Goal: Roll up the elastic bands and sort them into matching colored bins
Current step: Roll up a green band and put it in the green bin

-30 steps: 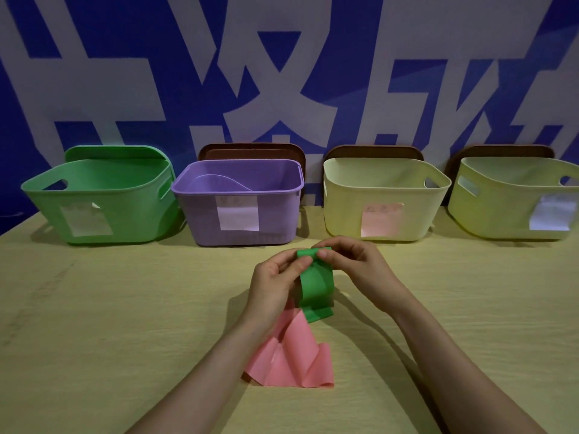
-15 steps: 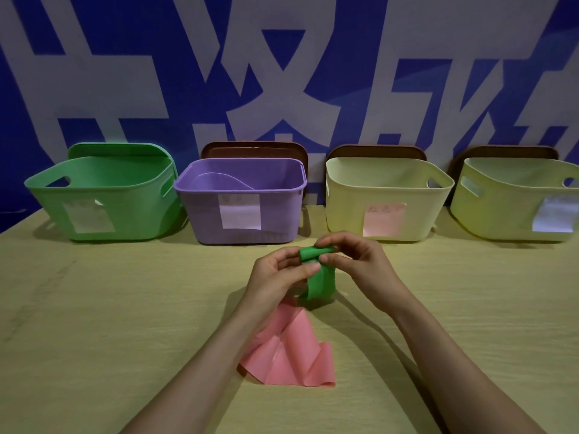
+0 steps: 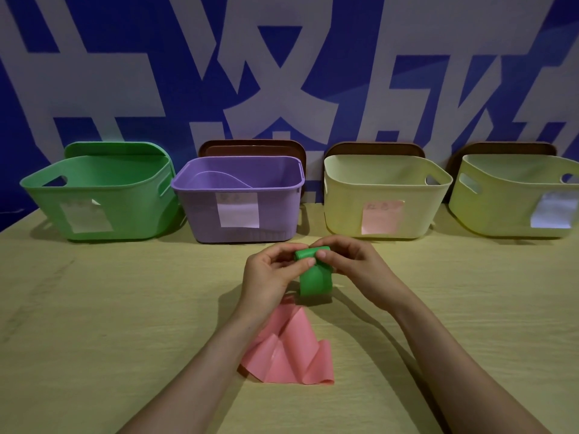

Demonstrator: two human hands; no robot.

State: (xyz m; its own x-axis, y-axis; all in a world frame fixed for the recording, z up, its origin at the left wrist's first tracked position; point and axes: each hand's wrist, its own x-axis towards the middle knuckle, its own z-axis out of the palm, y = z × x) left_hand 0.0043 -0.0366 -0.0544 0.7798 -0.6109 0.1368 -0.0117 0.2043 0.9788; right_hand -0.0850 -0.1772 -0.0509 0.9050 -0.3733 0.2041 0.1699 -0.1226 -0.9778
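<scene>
Right edge cuts off the rightmost bin [image 3: 513, 202].

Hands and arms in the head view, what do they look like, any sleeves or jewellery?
Two bare hands, the left hand and the right hand: no gloves, rings or watch visible. The left forearm and right forearm are bare to the picture's edge, no sleeve or bracelet in view.
</scene>
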